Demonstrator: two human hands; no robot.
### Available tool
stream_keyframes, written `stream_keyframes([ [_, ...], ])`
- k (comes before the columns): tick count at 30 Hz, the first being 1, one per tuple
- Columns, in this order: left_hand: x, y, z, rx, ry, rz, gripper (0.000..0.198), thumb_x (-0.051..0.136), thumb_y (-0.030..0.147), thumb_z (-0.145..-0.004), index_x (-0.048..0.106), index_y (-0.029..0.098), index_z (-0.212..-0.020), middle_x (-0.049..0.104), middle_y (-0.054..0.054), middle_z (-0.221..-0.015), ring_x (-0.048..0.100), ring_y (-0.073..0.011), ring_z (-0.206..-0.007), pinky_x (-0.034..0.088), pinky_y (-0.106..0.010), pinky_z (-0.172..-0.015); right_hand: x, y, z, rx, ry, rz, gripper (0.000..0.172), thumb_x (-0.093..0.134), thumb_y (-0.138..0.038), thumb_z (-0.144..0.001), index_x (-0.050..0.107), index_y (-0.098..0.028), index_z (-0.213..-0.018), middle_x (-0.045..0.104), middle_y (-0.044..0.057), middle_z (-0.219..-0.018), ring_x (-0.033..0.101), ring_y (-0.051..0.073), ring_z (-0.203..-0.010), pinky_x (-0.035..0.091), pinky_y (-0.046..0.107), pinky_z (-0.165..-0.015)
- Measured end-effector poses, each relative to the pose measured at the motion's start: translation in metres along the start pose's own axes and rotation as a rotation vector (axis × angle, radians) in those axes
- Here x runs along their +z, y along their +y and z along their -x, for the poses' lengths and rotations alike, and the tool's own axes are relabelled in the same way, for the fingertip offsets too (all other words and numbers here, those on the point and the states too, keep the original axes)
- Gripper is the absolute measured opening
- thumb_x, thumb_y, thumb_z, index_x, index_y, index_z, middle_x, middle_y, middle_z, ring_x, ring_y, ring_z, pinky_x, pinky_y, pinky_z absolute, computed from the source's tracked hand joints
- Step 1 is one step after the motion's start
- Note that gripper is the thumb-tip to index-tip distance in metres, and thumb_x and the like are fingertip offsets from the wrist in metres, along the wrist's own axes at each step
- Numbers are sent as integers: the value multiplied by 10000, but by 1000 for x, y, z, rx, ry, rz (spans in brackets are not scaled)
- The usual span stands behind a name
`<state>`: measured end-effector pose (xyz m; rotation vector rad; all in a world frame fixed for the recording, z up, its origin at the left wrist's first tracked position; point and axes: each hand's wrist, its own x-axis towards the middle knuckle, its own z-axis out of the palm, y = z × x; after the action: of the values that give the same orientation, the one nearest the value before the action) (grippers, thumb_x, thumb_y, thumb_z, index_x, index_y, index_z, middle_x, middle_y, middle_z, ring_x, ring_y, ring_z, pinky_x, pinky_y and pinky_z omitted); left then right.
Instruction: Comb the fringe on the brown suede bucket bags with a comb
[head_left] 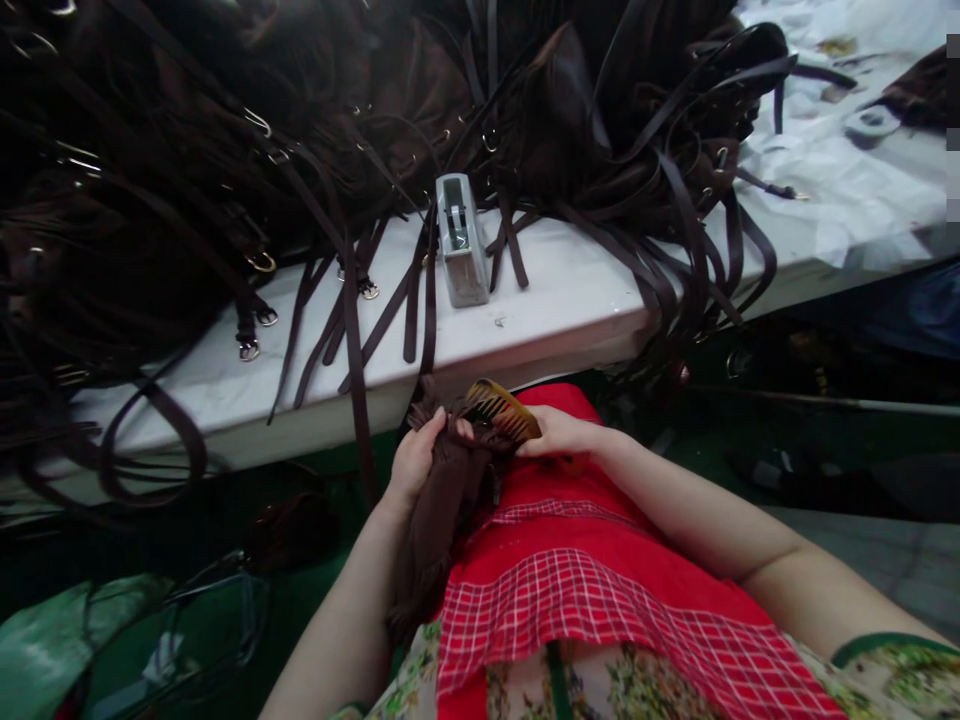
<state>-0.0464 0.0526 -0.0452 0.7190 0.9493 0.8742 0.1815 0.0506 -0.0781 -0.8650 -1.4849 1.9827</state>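
My left hand [417,458] is closed around a bunch of dark brown fringe [442,520] that hangs down over my lap. My right hand [561,432] grips an amber comb [501,407], its teeth resting on the top of the fringe beside my left fingers. Both hands sit just below the edge of the white table [570,300], above a red checked apron [570,590].
A big heap of dark brown bags and straps with metal rings [300,130] covers the table, straps dangling over its edge. A grey tape dispenser [460,240] stands near the edge. A roll of tape [870,122] lies at the far right.
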Motion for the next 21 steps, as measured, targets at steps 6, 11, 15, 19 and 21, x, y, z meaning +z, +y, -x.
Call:
stream_keyframes([
  [6, -2, 26, 3, -187, 111, 341, 354, 455, 275, -914, 505, 139, -591, 498, -14, -623, 512, -112, -557, 468, -220, -605, 23, 10, -19, 13, 225, 179, 579, 756, -251, -601, 559, -129, -1131, 674, 83, -1080, 632, 218, -969, 492, 327, -857],
  [11, -7, 53, 13, -283, 100, 444, 400, 308, 248, -960, 474, 149, -610, 498, -17, -632, 535, -123, -554, 481, -235, -590, 29, -8, -26, 32, 263, 437, 305, 701, -265, -664, 658, -152, -943, 712, 35, -891, 647, 203, -833, 492, 277, -743],
  [15, -29, 64, 6, -320, 56, 463, 340, 378, 226, -939, 512, 143, -638, 556, -28, -644, 568, -127, -564, 490, -231, -601, 18, -35, -16, 82, 68, 464, 255, 656, -303, -714, 672, -137, -907, 691, 15, -795, 616, 167, -719, 463, 237, -641],
  [19, -32, 69, 6, -302, 32, 441, 332, 444, 201, -913, 554, 118, -610, 597, -47, -601, 561, -111, -511, 464, -207, -573, 21, -48, 13, 188, -273, 202, 399, 689, -436, -693, 653, -113, -925, 651, 26, -784, 570, 146, -668, 450, 224, -577],
  [21, -16, 62, 10, -263, 50, 435, 356, 456, 222, -903, 577, 95, -593, 663, -136, -721, 602, -146, -566, 485, -256, -613, 27, -45, 25, 193, -360, 159, 452, 702, -467, -673, 651, -142, -982, 663, 51, -852, 598, 182, -728, 481, 249, -612],
])
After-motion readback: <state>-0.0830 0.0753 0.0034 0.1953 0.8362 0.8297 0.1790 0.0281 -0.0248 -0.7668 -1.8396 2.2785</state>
